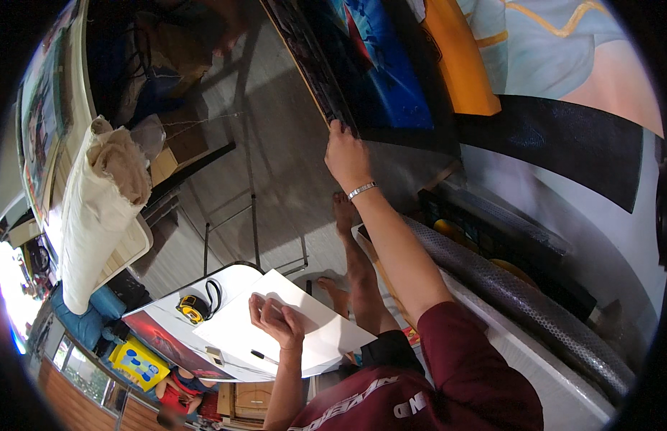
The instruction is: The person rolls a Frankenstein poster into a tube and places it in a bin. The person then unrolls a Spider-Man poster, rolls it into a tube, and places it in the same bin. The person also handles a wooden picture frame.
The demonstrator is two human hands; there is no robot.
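Observation:
With its fingers closed around the near corner of a dark painting [326, 86], my right hand [348, 154] reaches far forward; the painting stands tilted, and its edge shows light wood. My left hand [278, 323] lies palm down on a white sheet [240, 323], its fingers loosely bent and apart, holding nothing. The sheet rests on a small white-topped table [240, 276]. On that table a yellow and black tape measure [193, 309] with a black strap sits left of the sheet. A dark pen or marker [263, 356] lies near my left wrist.
Rolled cream canvas [96, 208] leans at the left. Along my right side run a bubble-wrap roll [513, 294] and stacked frames. A blue picture [387, 65] and an orange panel [459, 61] stand ahead. Behind on the left, a person in red [179, 391] sits near a yellow bag [141, 363].

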